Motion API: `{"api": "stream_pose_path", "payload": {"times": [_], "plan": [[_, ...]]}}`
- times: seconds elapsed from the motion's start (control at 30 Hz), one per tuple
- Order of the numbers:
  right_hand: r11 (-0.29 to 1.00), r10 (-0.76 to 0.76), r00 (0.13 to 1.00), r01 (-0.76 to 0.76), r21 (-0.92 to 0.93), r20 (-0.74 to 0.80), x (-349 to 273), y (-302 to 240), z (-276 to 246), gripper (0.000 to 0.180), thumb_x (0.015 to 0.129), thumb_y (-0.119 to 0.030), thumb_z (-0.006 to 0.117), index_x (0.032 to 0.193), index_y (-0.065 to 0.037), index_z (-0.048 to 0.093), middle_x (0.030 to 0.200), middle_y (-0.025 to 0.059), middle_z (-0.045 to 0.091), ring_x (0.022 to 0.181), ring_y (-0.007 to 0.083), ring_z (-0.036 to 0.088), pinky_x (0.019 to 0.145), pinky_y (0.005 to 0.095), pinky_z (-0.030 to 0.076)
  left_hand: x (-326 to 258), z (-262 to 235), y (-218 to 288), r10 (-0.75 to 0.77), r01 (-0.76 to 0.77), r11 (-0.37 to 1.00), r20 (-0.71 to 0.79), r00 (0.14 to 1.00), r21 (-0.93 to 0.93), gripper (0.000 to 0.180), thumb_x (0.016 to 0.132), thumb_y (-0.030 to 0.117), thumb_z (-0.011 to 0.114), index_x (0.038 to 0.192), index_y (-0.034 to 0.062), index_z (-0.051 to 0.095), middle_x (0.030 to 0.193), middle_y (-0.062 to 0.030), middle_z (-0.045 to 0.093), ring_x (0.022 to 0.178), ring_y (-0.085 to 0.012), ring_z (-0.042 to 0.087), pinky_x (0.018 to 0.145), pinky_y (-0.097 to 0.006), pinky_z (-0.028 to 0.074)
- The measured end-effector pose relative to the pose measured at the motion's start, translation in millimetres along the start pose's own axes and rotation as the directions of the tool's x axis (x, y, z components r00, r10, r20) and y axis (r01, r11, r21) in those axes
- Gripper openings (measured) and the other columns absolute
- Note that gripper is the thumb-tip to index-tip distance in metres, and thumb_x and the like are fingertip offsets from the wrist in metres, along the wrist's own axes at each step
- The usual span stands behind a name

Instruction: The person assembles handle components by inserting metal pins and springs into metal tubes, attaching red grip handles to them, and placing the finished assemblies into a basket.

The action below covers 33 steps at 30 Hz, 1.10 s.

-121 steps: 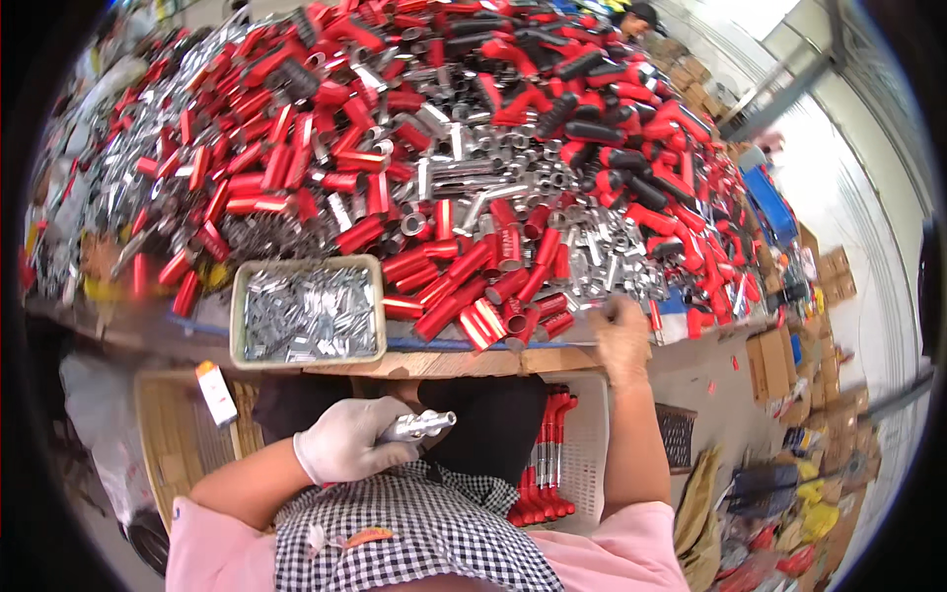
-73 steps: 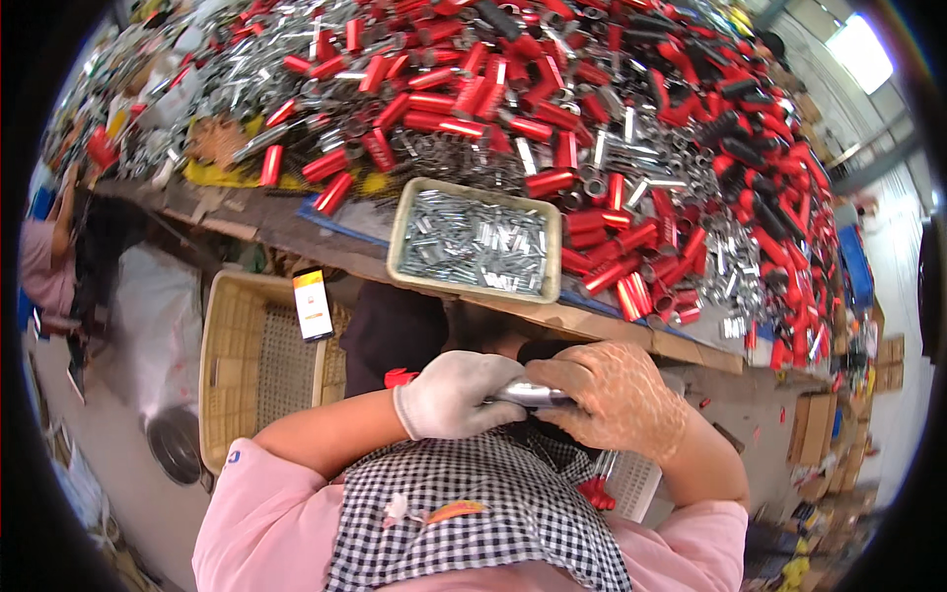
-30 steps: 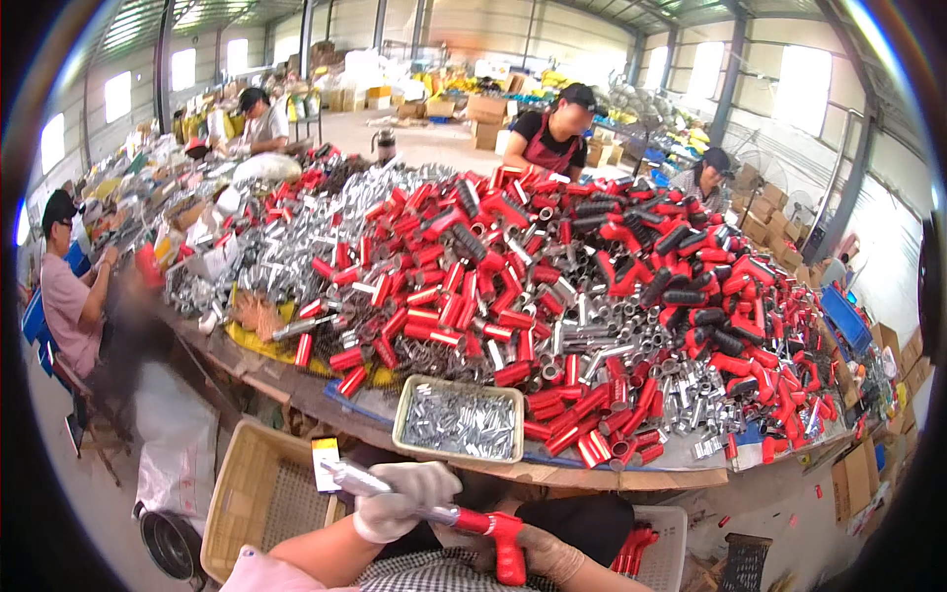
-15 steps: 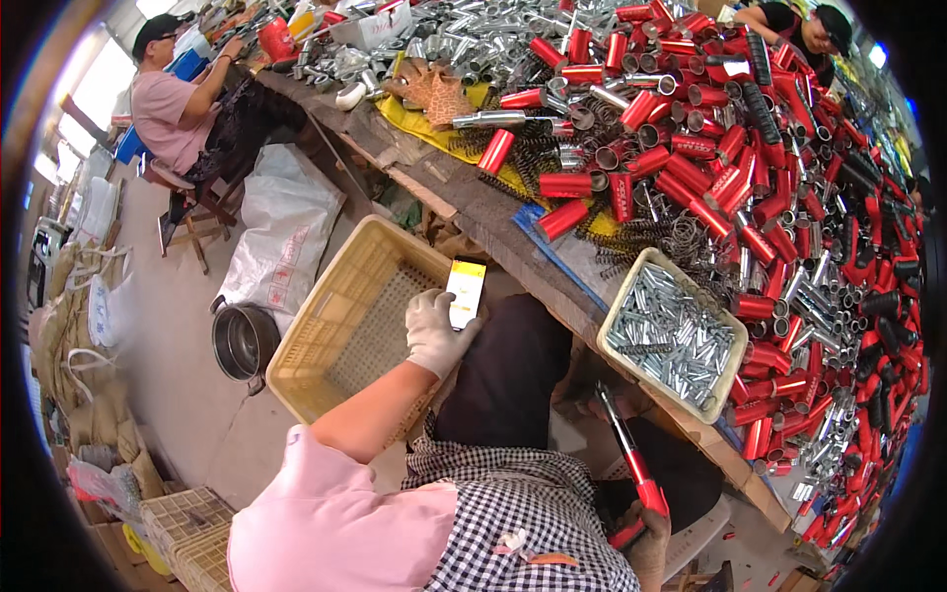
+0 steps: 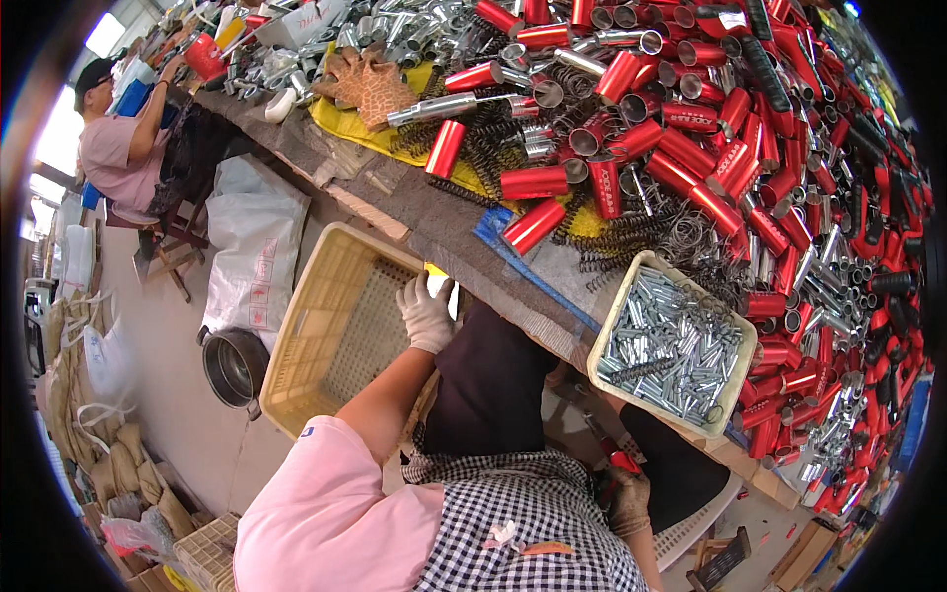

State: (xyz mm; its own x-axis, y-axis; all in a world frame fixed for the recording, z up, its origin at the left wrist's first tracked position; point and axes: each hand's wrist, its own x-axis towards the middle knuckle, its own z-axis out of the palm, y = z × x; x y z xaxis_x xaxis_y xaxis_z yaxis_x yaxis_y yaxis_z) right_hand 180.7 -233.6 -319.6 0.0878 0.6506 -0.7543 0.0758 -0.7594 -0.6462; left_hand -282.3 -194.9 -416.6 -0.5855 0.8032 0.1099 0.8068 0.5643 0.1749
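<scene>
My left hand (image 5: 426, 314), in a white glove, is raised above my lap beside the yellow crate. Its fingers are closed around a phone (image 5: 434, 269), whose lit yellow-and-white screen shows only partly behind them. Low on the right, my gloved right hand (image 5: 629, 498) grips a red-handled tool (image 5: 619, 458) with a long, narrow metal shaft pointing up and left. The shaft is in shadow, and I cannot make out the tool's exact kind. A pale yellow tray (image 5: 738, 390) of small metal pins sits at the table edge, above the right hand.
The table edge (image 5: 449, 252) runs diagonally past my knees, with red tubes (image 5: 535, 184), springs (image 5: 483, 138) and metal parts heaped behind it. An open yellow crate (image 5: 296, 345), a metal pot (image 5: 235, 365) and a white sack (image 5: 252, 247) stand left. Another person (image 5: 128, 148) sits farther off.
The view has shifted, so the table looks nearer. My left hand's fingers now cover more of the phone. In my right hand the tool has dropped lower and its shaft looks shorter.
</scene>
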Motion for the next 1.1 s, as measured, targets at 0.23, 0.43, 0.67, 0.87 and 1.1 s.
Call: {"api": "stream_pose_path", "payload": {"times": [0.23,0.43,0.67,0.87,1.1], "plan": [[0.999,-0.041,0.996,0.042,0.007,-0.085,27.4,31.1,-13.8,0.015,0.076,-0.007,0.065,0.089,0.0,0.064,0.07,0.0098,0.064,0.057,0.0232,0.061,0.053,0.0334,0.048,6.3,-10.9,6.9,-0.052,0.062,0.988,0.074,0.996,-0.142,0.065,0.068,0.055,0.069,0.126,0.0271,0.062,0.137,-0.0218,0.042,0.128,-0.0395,0.037,0.11,-0.059,0.021],[1.0,-0.007,1.0,0.007,-0.014,-0.019,-0.7,-9.3,6.3,0.026,0.073,-0.01,0.069,0.097,0.001,0.066,0.079,0.0082,0.065,0.065,0.0217,0.062,0.058,0.0333,0.047,-2.7,5.9,-8.9,0.046,-0.053,0.996,-0.095,0.994,-0.065,0.061,0.072,0.054,0.067,0.124,0.0236,0.063,0.136,-0.0202,0.044,0.126,-0.0394,0.039,0.108,-0.057,0.024],[0.999,-0.03,0.999,0.028,-0.04,-0.042,8.0,3.0,-0.8,0.043,0.069,-0.011,0.074,0.108,0.003,0.065,0.095,0.0068,0.066,0.08,0.0187,0.061,0.073,0.0314,0.049,-17.6,2.1,-33.2,0.198,-0.205,0.977,-0.11,0.974,-0.065,0.058,0.067,0.046,0.073,0.117,0.017,0.063,0.132,-0.0203,0.046,0.124,-0.0399,0.04,0.108,-0.055,0.026],[0.997,-0.081,0.995,0.082,0.014,-0.05,16.3,13.4,-2.9,0.028,0.074,-0.007,0.07,0.102,0.0,0.065,0.081,0.0057,0.064,0.066,0.0203,0.061,0.062,0.0326,0.048,-18.9,12.0,-38.7,0.216,-0.219,0.975,-0.054,0.975,-0.04,0.056,0.069,0.045,0.07,0.118,0.0182,0.063,0.133,-0.021,0.046,0.125,-0.0406,0.04,0.109,-0.055,0.026],[0.992,-0.022,0.999,0.025,0.123,-0.025,26.5,24.2,-9.2,0.026,0.075,-0.001,0.067,0.1,0.001,0.062,0.076,0.0096,0.064,0.059,0.0233,0.062,0.053,0.034,0.05,-4.4,0.0,-25.9,0.193,-0.193,0.981,0.062,0.979,-0.001,0.06,0.074,0.053,0.065,0.123,0.0192,0.062,0.135,-0.023,0.044,0.128,-0.0405,0.038,0.11,-0.055,0.024]]}}
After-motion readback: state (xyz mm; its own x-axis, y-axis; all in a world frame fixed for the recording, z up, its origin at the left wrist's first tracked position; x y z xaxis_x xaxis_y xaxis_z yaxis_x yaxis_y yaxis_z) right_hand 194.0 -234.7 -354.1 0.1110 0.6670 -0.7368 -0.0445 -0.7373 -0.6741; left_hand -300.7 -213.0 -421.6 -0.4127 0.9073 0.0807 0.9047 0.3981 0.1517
